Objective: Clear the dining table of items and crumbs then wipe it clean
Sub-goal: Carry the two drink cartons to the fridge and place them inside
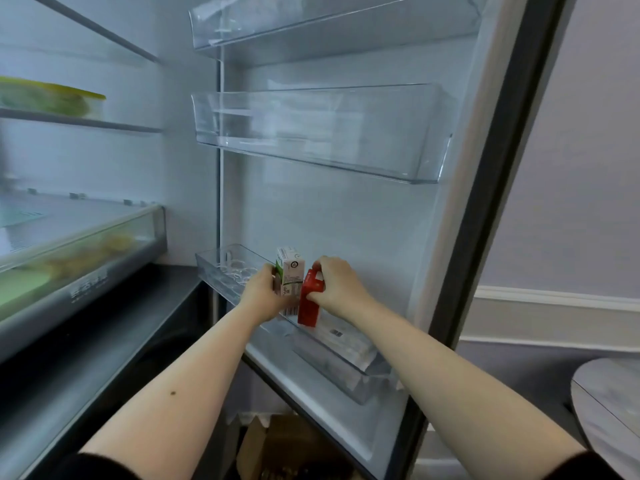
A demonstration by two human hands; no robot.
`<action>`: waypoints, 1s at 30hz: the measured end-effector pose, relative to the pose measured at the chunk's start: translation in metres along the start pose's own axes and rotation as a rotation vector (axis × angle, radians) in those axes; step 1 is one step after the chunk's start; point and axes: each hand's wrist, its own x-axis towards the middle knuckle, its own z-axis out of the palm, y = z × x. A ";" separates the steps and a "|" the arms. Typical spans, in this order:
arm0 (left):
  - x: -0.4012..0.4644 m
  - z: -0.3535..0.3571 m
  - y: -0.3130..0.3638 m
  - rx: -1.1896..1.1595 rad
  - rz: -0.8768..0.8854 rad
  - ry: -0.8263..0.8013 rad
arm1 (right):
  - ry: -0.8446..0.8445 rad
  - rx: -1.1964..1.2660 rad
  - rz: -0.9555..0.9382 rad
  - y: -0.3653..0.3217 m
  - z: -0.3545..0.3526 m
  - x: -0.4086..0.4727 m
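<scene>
Fingers of the right hand curl round the small red carton, the left hand grips the white-and-green carton, both low in the clear plastic door bin. Pressed side by side, either carton could tip or catch the bin's front wall if released crooked.

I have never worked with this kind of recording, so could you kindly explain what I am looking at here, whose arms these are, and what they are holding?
There is no machine: a person wears a wide-angle camera on the head, so the single picture looks forward and down along their own bare arms. They stand at an open fridge. The left hand grips a white and green carton, and the right hand grips a red carton. Both cartons are at the lowest door bin, a clear plastic tray on the inside of the fridge door. A pale packet already lies in that bin. At far right, an edge of a marbled table shows.
</scene>
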 end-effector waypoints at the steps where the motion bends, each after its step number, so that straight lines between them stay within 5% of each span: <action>1: 0.007 0.001 -0.001 0.005 0.001 -0.023 | 0.000 0.009 0.007 0.002 0.002 0.007; 14: 0.065 0.001 -0.003 0.253 -0.002 -0.444 | -0.035 0.023 0.148 0.030 0.025 0.042; 30: 0.066 0.013 -0.003 0.267 -0.068 -0.291 | 0.059 0.047 0.196 0.037 0.023 0.035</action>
